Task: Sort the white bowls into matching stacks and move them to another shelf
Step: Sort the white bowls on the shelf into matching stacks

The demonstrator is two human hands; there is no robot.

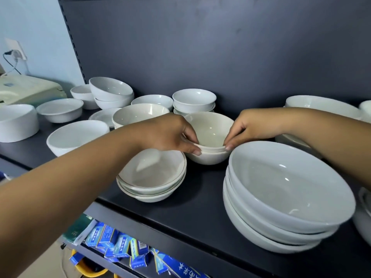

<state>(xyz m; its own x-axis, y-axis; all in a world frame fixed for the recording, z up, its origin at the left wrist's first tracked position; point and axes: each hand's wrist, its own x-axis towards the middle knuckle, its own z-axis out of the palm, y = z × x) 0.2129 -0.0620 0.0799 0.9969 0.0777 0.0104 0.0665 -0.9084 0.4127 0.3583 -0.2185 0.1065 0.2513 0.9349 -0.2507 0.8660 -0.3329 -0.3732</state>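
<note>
My left hand pinches the left rim of a pair of nested cream bowls. My right hand pinches the opposite rim, so the pair sits between my hands on the dark shelf.

I judge I am squaring the upper bowl inside the lower one. I should keep both pinches level and get my fingers under the lower bowl before lifting, or only the top one may rise.

Just under my left wrist is a stack of shallow line-rimmed bowls. Just beside my right hand is a stack of wide bowls. Both are easy to knock.

Far to the left is a pale blue wall with a socket. Beyond both hands, more white bowls stand against a dark back panel. Below my left arm are blue boxes.
</note>
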